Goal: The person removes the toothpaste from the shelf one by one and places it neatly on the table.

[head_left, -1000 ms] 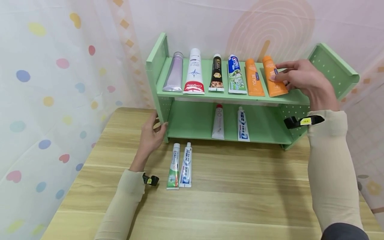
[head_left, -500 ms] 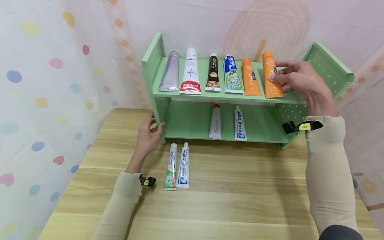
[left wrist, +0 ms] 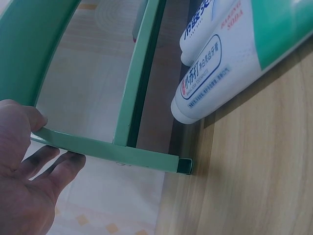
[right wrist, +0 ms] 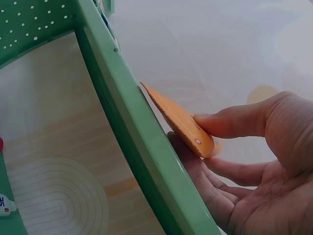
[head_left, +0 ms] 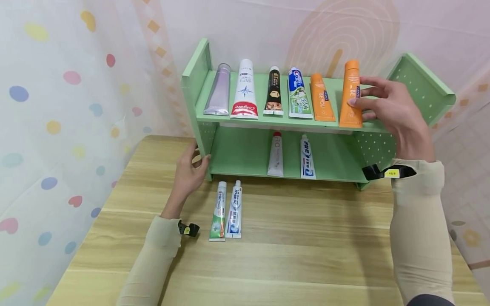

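An orange toothpaste tube (head_left: 350,111) is pinched by my right hand (head_left: 396,102) at the upper tier's front edge, cap up. In the right wrist view the thumb presses one face of the orange tube (right wrist: 183,122), fingers behind it. My left hand (head_left: 190,172) grips the left side panel of the green shelf (head_left: 333,168), thumb on one side and fingers on the other, as the left wrist view shows. To the left of the held tube on the upper tier lie a second orange tube (head_left: 323,100), a blue-green tube (head_left: 300,93), a black tube (head_left: 274,91), a Colgate tube (head_left: 245,89) and a mauve tube (head_left: 219,91).
The lower tier holds a red-capped tube (head_left: 275,155) and a blue-and-white tube (head_left: 307,157). On the wooden table (head_left: 298,255), before the shelf, lie a green-and-white tube (head_left: 219,212) and another blue-and-white tube (head_left: 234,212). A patterned curtain (head_left: 76,106) hangs behind.
The right hand has lifted the orange tube slightly off its tilted lie and turned it more upright, its cap rising. The left hand stays on the shelf's side panel.
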`<action>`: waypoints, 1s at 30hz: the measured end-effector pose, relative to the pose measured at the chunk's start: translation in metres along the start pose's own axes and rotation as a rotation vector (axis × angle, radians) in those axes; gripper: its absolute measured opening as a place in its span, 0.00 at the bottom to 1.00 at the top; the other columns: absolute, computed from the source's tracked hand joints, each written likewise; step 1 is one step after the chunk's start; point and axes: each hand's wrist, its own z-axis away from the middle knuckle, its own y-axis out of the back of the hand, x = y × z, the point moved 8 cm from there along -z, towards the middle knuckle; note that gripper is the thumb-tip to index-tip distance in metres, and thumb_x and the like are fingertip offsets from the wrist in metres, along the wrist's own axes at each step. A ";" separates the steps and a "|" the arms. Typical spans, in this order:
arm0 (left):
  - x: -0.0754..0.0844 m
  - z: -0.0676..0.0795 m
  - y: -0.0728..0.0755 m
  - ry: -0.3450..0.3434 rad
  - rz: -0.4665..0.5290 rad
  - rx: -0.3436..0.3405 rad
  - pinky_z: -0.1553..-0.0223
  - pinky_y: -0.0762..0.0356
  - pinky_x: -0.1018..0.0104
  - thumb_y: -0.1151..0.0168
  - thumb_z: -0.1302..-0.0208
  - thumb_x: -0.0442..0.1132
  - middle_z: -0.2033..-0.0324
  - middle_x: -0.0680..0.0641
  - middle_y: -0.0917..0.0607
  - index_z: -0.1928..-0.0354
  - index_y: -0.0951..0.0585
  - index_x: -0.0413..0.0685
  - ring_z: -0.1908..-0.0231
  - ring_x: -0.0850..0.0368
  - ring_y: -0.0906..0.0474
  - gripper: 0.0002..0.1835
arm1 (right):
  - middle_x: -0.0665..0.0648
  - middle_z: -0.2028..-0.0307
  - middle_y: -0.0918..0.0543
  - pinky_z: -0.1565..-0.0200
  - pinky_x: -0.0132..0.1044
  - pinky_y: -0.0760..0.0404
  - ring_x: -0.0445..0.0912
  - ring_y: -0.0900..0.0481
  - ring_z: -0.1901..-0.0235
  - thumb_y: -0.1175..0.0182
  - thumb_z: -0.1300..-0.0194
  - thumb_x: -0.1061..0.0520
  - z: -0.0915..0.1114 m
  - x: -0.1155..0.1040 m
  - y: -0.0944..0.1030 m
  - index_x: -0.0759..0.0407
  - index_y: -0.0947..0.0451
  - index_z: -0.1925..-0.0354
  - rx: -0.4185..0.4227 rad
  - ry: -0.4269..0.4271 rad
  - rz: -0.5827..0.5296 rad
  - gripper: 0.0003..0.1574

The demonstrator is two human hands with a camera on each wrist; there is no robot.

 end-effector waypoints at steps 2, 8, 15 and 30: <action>0.000 0.000 0.000 0.003 -0.002 -0.001 0.43 0.16 0.54 0.45 0.30 0.22 0.39 0.22 0.26 0.27 0.36 0.30 0.42 0.21 0.24 0.30 | 0.48 0.50 0.25 0.67 0.29 0.09 0.40 0.17 0.63 0.30 0.35 0.60 0.002 0.000 0.000 0.46 0.39 0.22 0.010 0.010 -0.011 0.49; 0.006 0.000 0.000 0.011 0.010 -0.003 0.43 0.16 0.55 0.45 0.31 0.22 0.39 0.23 0.26 0.28 0.34 0.29 0.41 0.24 0.23 0.29 | 0.47 0.49 0.23 0.68 0.30 0.09 0.40 0.16 0.63 0.30 0.36 0.63 0.009 -0.002 0.000 0.47 0.36 0.23 0.036 0.058 -0.041 0.48; 0.003 0.000 0.001 0.019 0.007 -0.004 0.43 0.15 0.54 0.44 0.31 0.22 0.39 0.22 0.25 0.28 0.34 0.29 0.42 0.24 0.22 0.29 | 0.48 0.51 0.22 0.70 0.30 0.09 0.40 0.16 0.65 0.29 0.38 0.65 0.019 -0.002 -0.006 0.49 0.34 0.25 0.051 0.117 -0.088 0.47; 0.000 0.000 -0.001 0.018 -0.003 -0.006 0.42 0.17 0.54 0.45 0.30 0.23 0.38 0.23 0.26 0.27 0.36 0.30 0.41 0.23 0.24 0.30 | 0.50 0.56 0.19 0.74 0.27 0.12 0.40 0.14 0.69 0.28 0.40 0.68 0.044 0.000 -0.015 0.51 0.26 0.31 0.083 0.275 -0.159 0.41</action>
